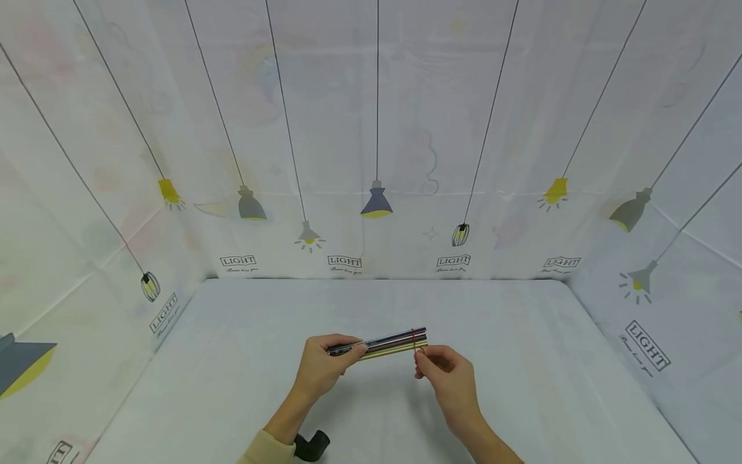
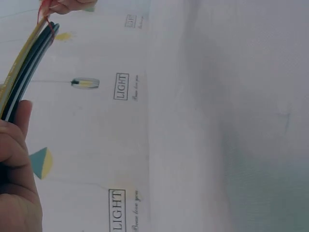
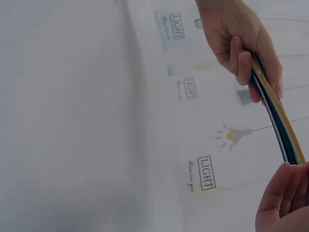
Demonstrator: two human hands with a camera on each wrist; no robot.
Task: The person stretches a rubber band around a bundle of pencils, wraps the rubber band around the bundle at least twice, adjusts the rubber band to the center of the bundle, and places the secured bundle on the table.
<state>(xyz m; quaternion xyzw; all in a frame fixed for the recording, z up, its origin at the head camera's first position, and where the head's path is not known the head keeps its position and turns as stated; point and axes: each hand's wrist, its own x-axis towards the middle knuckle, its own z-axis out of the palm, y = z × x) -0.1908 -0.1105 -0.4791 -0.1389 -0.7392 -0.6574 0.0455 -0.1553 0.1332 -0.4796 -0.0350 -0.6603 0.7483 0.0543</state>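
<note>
My left hand (image 1: 321, 368) grips a bundle of pencils (image 1: 390, 343), thumb on top, holding it nearly level above the table. The pencils are long and thin, some dark and some yellow, with their far ends pointing right. A thin red band (image 2: 51, 32) loops around the bundle near those ends. My right hand (image 1: 456, 385) pinches part of this band between thumb and fingers, just below the pencil ends. In the right wrist view, the right hand (image 3: 282, 203) covers the pencil ends and the band is hidden.
A white-covered table (image 1: 243, 361) lies under both hands. Behind it and at the sides hangs a pale backdrop (image 1: 406, 129) printed with lamps and the word LIGHT. A black device (image 1: 312, 446) sits at the left wrist.
</note>
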